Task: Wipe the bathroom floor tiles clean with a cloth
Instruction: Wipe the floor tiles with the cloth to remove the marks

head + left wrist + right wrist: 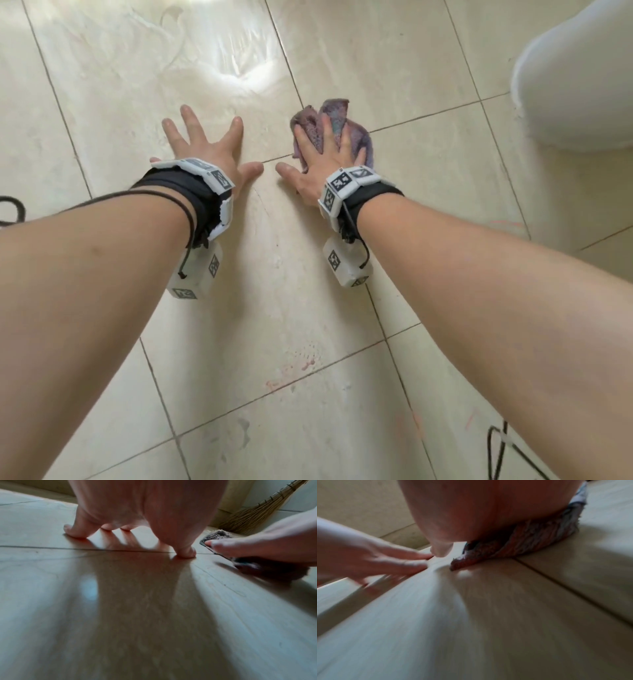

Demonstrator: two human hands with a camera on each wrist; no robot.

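Observation:
A crumpled purple-pink cloth (pixel 337 118) lies on the beige floor tiles (pixel 394 68), where two grout lines meet. My right hand (pixel 320 156) presses flat on it with straight, spread fingers; the thumb touches bare tile. In the right wrist view the cloth (pixel 530 536) bunches under my palm. My left hand (pixel 205 144) rests flat on the tile just left of it, fingers splayed, holding nothing. In the left wrist view its fingertips (pixel 73 532) bear on the tile, with the cloth (pixel 267 570) under the right hand (pixel 257 547) at the right.
A white rounded fixture (pixel 579 78) stands at the far right. Wet streaks shine on the tile (pixel 219 61) ahead. Reddish marks (pixel 298 370) stain the floor near me. Black cables lie at the left edge (pixel 12 212) and bottom right (pixel 503 452). A straw broom (pixel 260 511) leans against the wall.

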